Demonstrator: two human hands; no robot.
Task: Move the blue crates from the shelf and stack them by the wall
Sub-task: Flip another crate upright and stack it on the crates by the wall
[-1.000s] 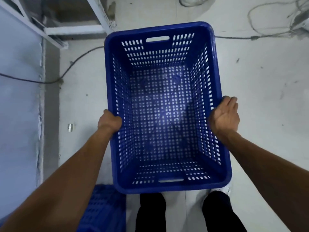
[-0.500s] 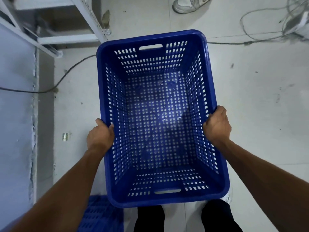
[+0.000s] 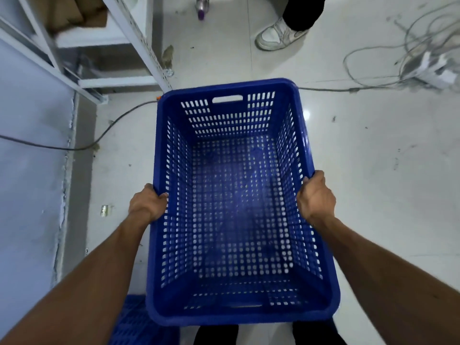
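I hold an empty blue perforated crate (image 3: pixel 239 185) level above the floor, its open top facing me. My left hand (image 3: pixel 147 203) grips the left long rim near its middle. My right hand (image 3: pixel 314 196) grips the right long rim opposite. A corner of another blue crate (image 3: pixel 135 324) shows on the floor at the bottom left, partly under the held one. The pale wall (image 3: pixel 29 170) runs down the left side.
A white metal shelf frame (image 3: pixel 129 38) stands at the top left, with a dark cable (image 3: pixel 104 133) trailing along the floor. Another person's white shoe (image 3: pixel 278 36) is at the top, and tangled grey cables (image 3: pixel 398 58) lie at the top right. My feet are below the crate.
The crate has slid lower in the view and my hands have closed tighter on its rims. More of the floor ahead, with the other person's shoe, has come into sight.
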